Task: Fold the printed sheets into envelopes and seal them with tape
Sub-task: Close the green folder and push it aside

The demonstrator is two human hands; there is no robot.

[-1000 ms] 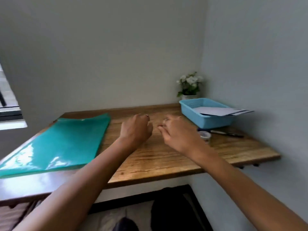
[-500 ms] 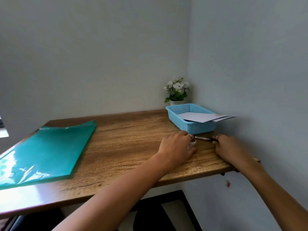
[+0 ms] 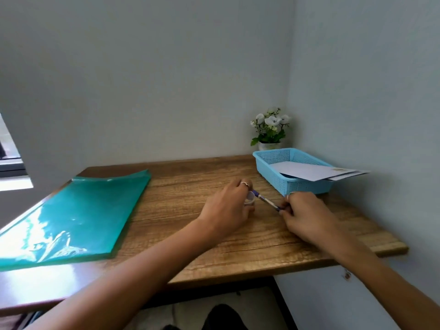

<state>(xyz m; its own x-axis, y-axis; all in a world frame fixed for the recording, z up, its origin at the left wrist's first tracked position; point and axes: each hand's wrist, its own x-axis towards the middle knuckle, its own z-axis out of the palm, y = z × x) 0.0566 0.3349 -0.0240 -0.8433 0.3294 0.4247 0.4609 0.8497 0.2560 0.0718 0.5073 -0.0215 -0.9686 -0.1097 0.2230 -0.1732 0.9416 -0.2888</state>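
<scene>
White printed sheets (image 3: 309, 171) lie in a blue plastic basket (image 3: 297, 186) at the back right of the wooden table (image 3: 190, 234), sticking out over its right rim. My left hand (image 3: 228, 208) curls around a small roll of clear tape (image 3: 250, 197) near the table's middle. My right hand (image 3: 307, 213) grips the end of a pen (image 3: 266, 200) that lies slanted just in front of the basket, its purple tip next to the tape roll.
A large green plastic folder (image 3: 78, 215) lies flat on the table's left half. A small pot of white flowers (image 3: 270, 129) stands in the back corner behind the basket. A wall runs close along the right side.
Both hands went right to the tape and pen by the basket, took hold of them and drew them left toward the table's middle. The camera view shifted too.
</scene>
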